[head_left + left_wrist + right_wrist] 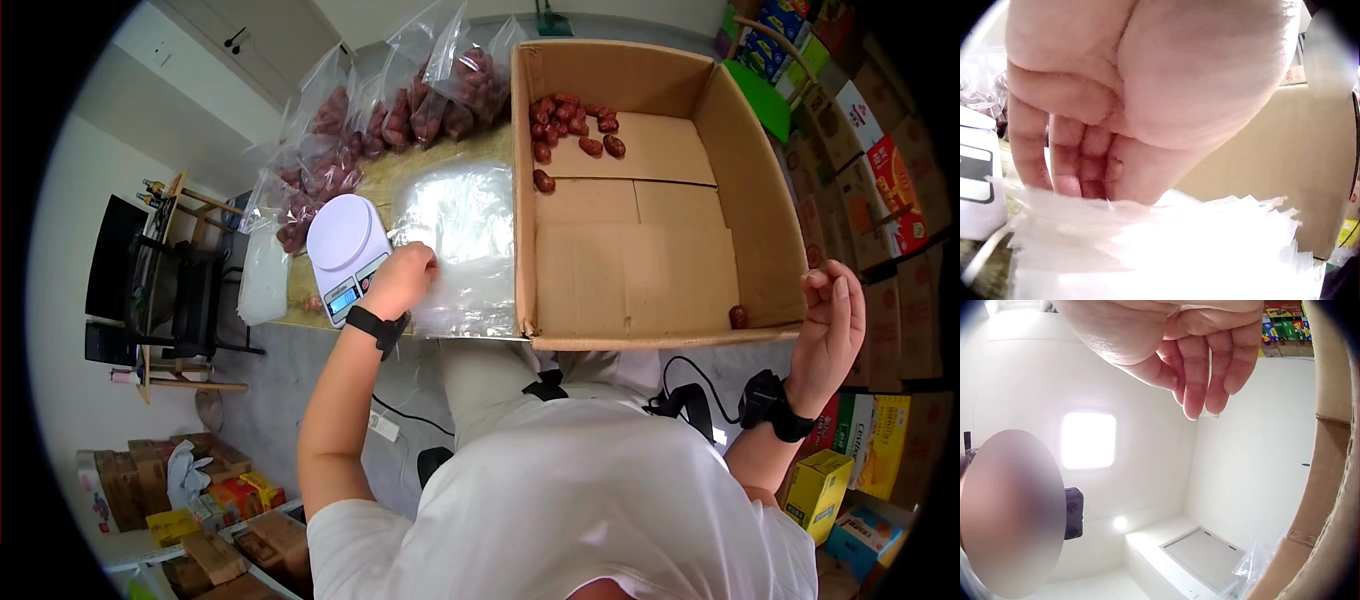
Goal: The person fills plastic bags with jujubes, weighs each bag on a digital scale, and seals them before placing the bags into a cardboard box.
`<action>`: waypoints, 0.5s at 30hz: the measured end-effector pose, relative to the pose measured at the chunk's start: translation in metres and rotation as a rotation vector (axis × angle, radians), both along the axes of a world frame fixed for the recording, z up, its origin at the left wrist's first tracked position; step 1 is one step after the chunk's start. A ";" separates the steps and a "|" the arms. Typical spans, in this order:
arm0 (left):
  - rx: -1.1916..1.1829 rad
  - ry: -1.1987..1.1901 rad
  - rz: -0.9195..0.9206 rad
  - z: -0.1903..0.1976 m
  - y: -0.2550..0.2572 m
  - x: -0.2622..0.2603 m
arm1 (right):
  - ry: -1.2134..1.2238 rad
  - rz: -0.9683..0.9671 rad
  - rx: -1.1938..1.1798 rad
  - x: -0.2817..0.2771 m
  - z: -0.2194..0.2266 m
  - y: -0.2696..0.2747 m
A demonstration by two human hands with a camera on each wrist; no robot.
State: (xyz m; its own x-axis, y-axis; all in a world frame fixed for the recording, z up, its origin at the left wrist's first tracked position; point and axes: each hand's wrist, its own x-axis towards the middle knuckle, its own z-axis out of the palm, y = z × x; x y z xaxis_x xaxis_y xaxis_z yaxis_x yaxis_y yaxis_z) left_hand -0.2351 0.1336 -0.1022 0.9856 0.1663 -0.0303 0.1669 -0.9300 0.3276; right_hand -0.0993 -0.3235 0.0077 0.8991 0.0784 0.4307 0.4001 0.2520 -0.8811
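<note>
Bags (465,290) at centre of frame, touching left hand (400,280), pinched or not impossible to tell; right hand (830,325) at right, slack and empty. Apparently at bag-picking, calling for one peeled free; dates (591,147) in box (755,190), upper centre.

Head view: wide, from head height, faces forward and down over shirt (570,480), worktop (380,180) and box (755,200). Left wrist view: very near, looks along palm side of left hand (1147,87) to bag stack (1166,256). Right wrist view: close to right hand (1191,347), faces up toward ceiling (1029,381). Head, left wrist share scale (342,235), bag stack; head, right wrist share box edge.
</note>
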 end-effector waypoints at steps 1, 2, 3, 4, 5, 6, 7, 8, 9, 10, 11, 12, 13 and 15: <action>0.001 0.003 0.003 0.001 0.002 0.000 | 0.004 0.004 0.007 0.000 0.000 0.000; -0.060 -0.108 0.031 0.004 0.005 0.001 | 0.008 0.007 0.015 0.000 0.000 0.000; -0.119 -0.221 0.057 0.009 0.005 0.001 | 0.009 0.009 0.017 0.000 0.000 0.000; -0.114 -0.311 0.122 0.018 0.003 0.000 | 0.009 0.007 0.023 0.000 0.000 -0.001; -0.113 -0.311 0.122 0.021 0.006 0.000 | 0.009 0.006 0.028 0.000 0.000 -0.002; -0.137 -0.395 0.187 0.025 0.011 0.001 | 0.009 0.007 0.030 0.001 -0.001 -0.002; -0.161 -0.480 0.252 0.029 0.016 0.001 | 0.009 0.010 0.030 0.001 -0.001 -0.001; -0.225 -0.497 0.317 0.032 0.019 0.002 | 0.008 0.014 0.031 0.001 -0.001 -0.001; -0.222 -0.499 0.318 0.039 0.019 0.003 | 0.006 0.016 0.034 0.001 -0.001 0.000; -0.421 -0.601 0.339 0.047 0.018 0.003 | 0.006 0.021 0.029 0.001 -0.001 0.002; -0.620 -0.702 0.356 0.056 0.018 0.003 | 0.006 0.026 0.026 0.001 -0.001 0.004; -0.575 -0.656 0.449 0.067 0.014 0.002 | 0.004 0.026 0.027 0.001 0.000 0.005; -0.574 -0.658 0.447 0.079 0.006 0.002 | 0.005 0.036 0.024 0.000 0.001 0.006; -0.967 -0.700 0.415 0.099 -0.011 0.004 | 0.001 0.042 0.022 -0.002 0.003 0.010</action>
